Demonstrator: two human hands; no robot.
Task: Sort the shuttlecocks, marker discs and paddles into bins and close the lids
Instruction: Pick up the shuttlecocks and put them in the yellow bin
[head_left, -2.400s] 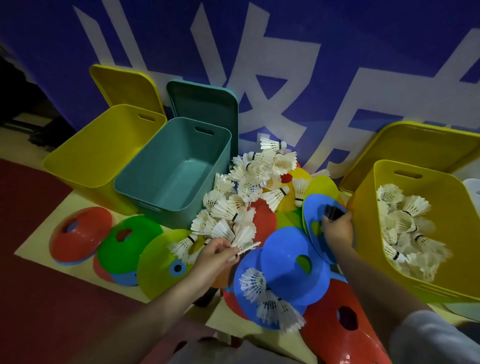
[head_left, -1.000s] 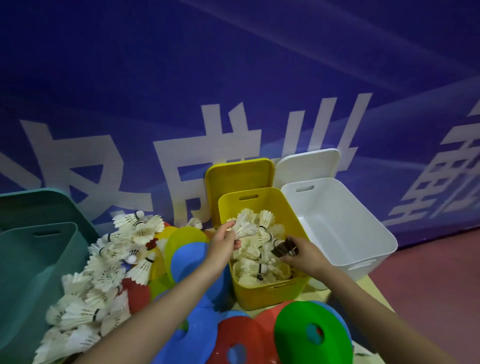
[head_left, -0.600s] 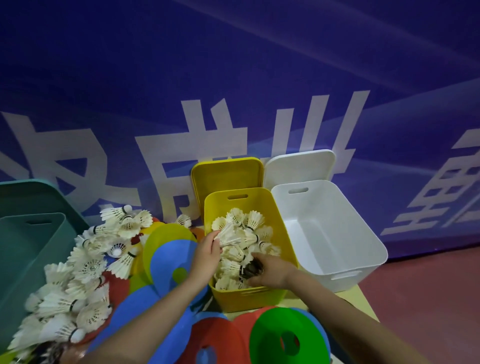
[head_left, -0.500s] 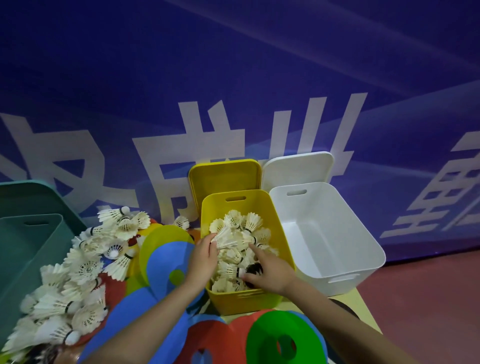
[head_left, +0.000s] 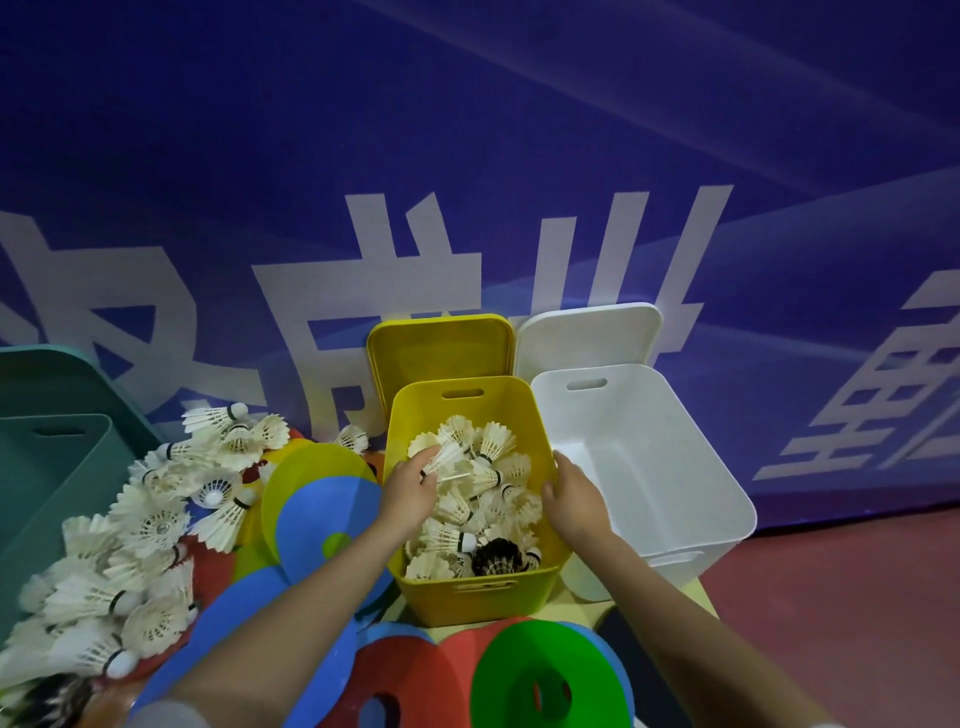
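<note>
Far left of the left grip: a teal bin (head_left: 57, 467), lid off, partly out of frame. Between that bin and the left grip: a loose heap of white shuttlecocks (head_left: 150, 525) spread over coloured marker discs, with a yellow-green disc (head_left: 306, 467) and a blue disc (head_left: 332, 519) just beside the wrist. Left hand (head_left: 408, 491) reaching over the left wall of the yellow bin (head_left: 478, 597), grip pinching a white shuttlecock (head_left: 441, 460) at the fingertips, feathers pointing up and away. Directly under and right of that grip: many more white shuttlecocks (head_left: 478, 499) piled inside the yellow bin, plus one dark-feathered shuttlecock (head_left: 496, 557) near the front wall. Behind the bin: a yellow lid (head_left: 441, 348) propped upright against the blue banner (head_left: 467, 156) with white characters. Right hand (head_left: 574, 501) at the right wall of the yellow bin, grip released, fingers loosely bent and holding nothing. Just right of the right grip: a white bin (head_left: 675, 493), touching the yellow one, with a white lid (head_left: 587, 332) standing upright behind it. Below both grips, nearest the camera: a red disc (head_left: 405, 686) and a green disc (head_left: 524, 686) overlapping on the pale counter (head_left: 696, 592). Far right: red floor (head_left: 857, 597).
</note>
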